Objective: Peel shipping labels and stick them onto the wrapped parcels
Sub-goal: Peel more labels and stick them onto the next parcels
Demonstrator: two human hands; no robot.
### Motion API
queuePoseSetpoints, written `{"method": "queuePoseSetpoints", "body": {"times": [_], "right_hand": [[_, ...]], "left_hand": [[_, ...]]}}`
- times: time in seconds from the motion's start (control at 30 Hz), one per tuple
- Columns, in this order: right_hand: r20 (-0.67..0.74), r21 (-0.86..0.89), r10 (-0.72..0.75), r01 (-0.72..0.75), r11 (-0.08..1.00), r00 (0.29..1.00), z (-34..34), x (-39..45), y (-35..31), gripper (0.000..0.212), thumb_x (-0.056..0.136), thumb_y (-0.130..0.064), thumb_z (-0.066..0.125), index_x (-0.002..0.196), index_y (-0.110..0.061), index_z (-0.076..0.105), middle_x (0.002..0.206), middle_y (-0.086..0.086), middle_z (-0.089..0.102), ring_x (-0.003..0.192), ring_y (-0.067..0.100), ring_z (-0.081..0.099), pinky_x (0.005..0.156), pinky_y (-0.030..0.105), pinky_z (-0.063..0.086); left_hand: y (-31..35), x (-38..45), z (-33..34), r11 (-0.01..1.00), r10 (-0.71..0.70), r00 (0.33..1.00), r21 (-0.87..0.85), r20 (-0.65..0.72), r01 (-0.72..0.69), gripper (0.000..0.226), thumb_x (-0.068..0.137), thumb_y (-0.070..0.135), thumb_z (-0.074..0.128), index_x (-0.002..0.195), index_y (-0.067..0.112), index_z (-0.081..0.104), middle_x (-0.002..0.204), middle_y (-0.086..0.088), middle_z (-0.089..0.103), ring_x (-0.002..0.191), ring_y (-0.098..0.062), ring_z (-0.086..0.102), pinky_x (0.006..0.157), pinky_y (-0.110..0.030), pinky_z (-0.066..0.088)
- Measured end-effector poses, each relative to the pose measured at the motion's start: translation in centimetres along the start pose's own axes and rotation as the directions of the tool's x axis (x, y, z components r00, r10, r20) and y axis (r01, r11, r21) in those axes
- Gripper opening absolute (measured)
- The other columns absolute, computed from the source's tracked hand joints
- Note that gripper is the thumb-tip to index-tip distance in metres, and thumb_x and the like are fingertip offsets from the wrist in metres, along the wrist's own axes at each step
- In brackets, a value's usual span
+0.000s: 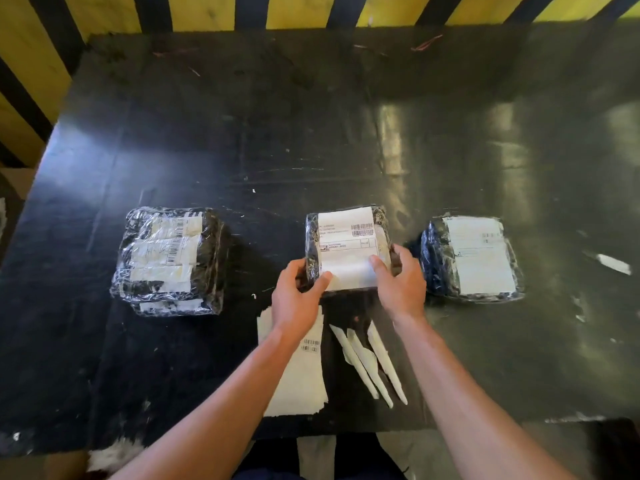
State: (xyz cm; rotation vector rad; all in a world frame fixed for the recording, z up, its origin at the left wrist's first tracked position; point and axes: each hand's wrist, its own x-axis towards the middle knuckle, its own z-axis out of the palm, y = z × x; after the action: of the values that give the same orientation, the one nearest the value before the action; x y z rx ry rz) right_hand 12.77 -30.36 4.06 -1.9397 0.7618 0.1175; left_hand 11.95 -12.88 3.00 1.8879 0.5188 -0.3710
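Note:
Three plastic-wrapped black parcels lie in a row on the dark table. The middle parcel [346, 251] carries a white shipping label [346, 244] on top. My left hand [298, 292] holds the parcel's near left corner, thumb pressing the label's lower edge. My right hand [398, 282] grips the near right corner, thumb on the label. The right parcel [471, 261] has a white label across its top. The left parcel [169, 261] shows several older labels under its wrap. A stack of label sheets [298, 375] lies under my left forearm.
Three peeled backing strips [370, 365] lie next to the label stack near the table's front edge. A paper scrap [613, 264] sits at the far right. The black table [277, 133] stretches back to a yellow and black striped wall [207, 12].

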Motion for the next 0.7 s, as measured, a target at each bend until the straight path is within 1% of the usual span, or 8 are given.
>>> {"method": "queuePoseSetpoints", "body": {"times": [0.07, 0.17, 0.3, 0.4, 0.43, 0.5, 0.6, 0.7], "right_hand": [[-0.082, 0.017, -0.021, 0.023, 1.0, 0.996, -3.1, 0.2, -0.2, 0.056, 0.1, -0.035, 0.069, 0.151, -0.019, 0.053, 0.144, 0.005, 0.056, 0.133, 0.024, 0.054, 0.111, 0.04, 0.043], [-0.171, 0.063, -0.025, 0.036, 0.997, 0.985, -8.2, 1.2, 0.3, 0.051, 0.099, -0.029, 0.07, 0.147, -0.018, 0.059, 0.13, 0.003, 0.058, 0.126, 0.024, 0.058, 0.114, 0.04, 0.044], [-0.25, 0.089, 0.04, -0.018, 0.996, 0.967, -14.4, 3.2, 2.1, 0.054, 0.094, -0.032, 0.071, 0.145, -0.017, 0.063, 0.14, 0.008, 0.063, 0.131, 0.027, 0.06, 0.116, 0.039, 0.043], [-0.268, 0.139, 0.119, -0.084, 0.987, 0.956, -17.7, 5.0, 4.2, 0.066, 0.08, -0.046, 0.064, 0.143, -0.026, 0.065, 0.136, 0.003, 0.069, 0.127, 0.023, 0.064, 0.115, 0.042, 0.046], [-0.266, 0.147, 0.134, -0.097, 0.984, 0.955, -18.3, 5.5, 4.9, 0.065, 0.08, -0.046, 0.063, 0.143, -0.028, 0.065, 0.136, 0.001, 0.069, 0.127, 0.021, 0.064, 0.116, 0.041, 0.046], [-0.25, 0.156, 0.145, -0.108, 0.982, 0.957, -19.5, 6.3, 5.9, 0.055, 0.09, -0.036, 0.066, 0.144, -0.027, 0.065, 0.141, 0.0, 0.068, 0.13, 0.02, 0.062, 0.117, 0.037, 0.044], [-0.219, 0.095, 0.129, -0.111, 0.989, 0.967, -20.5, 7.3, 7.2, 0.048, 0.1, -0.025, 0.063, 0.148, -0.02, 0.06, 0.15, 0.0, 0.062, 0.139, 0.022, 0.056, 0.118, 0.031, 0.039], [-0.209, -0.071, 0.06, -0.076, 0.995, 0.976, -20.6, 7.6, 8.2, 0.054, 0.101, -0.034, 0.061, 0.153, -0.022, 0.053, 0.152, 0.01, 0.057, 0.141, 0.033, 0.051, 0.12, 0.042, 0.038]], "left_hand": [[1.7, -0.6, 2.3, 0.999, 0.038, 0.998, -0.007, 0.055, -0.038, 0.053, 0.095, 0.04, 0.074, 0.143, 0.03, 0.053, 0.141, 0.008, 0.063, 0.126, -0.013, 0.062, 0.104, -0.04, 0.055], [4.3, -1.7, 5.9, 0.995, 0.103, 0.983, 0.002, 0.15, -0.105, 0.052, 0.095, 0.039, 0.075, 0.142, 0.03, 0.055, 0.139, 0.01, 0.065, 0.123, -0.014, 0.065, 0.092, -0.03, 0.061], [6.8, -3.1, 11.1, 0.983, 0.17, 0.951, 0.025, 0.259, -0.183, 0.052, 0.094, 0.034, 0.078, 0.142, 0.028, 0.058, 0.135, 0.008, 0.067, 0.12, -0.01, 0.065, 0.108, -0.038, 0.055], [8.0, -3.7, 14.7, 0.964, 0.219, 0.924, 0.074, 0.313, -0.254, 0.054, 0.094, 0.034, 0.079, 0.143, 0.026, 0.059, 0.135, 0.005, 0.066, 0.119, -0.012, 0.066, 0.108, -0.037, 0.055], [8.2, -3.8, 15.7, 0.957, 0.23, 0.917, 0.093, 0.327, -0.273, 0.054, 0.094, 0.033, 0.079, 0.144, 0.026, 0.059, 0.136, 0.003, 0.065, 0.119, -0.012, 0.066, 0.108, -0.036, 0.054], [8.5, -3.8, 17.5, 0.944, 0.238, 0.906, 0.135, 0.351, -0.3, 0.055, 0.095, 0.033, 0.078, 0.145, 0.025, 0.058, 0.137, 0.001, 0.065, 0.118, -0.015, 0.066, 0.109, -0.038, 0.055], [8.2, -3.8, 18.8, 0.929, 0.233, 0.902, 0.191, 0.363, -0.317, 0.058, 0.094, 0.034, 0.079, 0.146, 0.024, 0.057, 0.139, -0.001, 0.064, 0.12, -0.019, 0.067, 0.107, -0.045, 0.057], [7.6, -3.7, 18.2, 0.919, 0.233, 0.902, 0.22, 0.364, -0.327, 0.068, 0.092, 0.039, 0.079, 0.152, 0.026, 0.048, 0.146, 0.002, 0.06, 0.126, -0.018, 0.064, 0.107, -0.045, 0.057]]}}
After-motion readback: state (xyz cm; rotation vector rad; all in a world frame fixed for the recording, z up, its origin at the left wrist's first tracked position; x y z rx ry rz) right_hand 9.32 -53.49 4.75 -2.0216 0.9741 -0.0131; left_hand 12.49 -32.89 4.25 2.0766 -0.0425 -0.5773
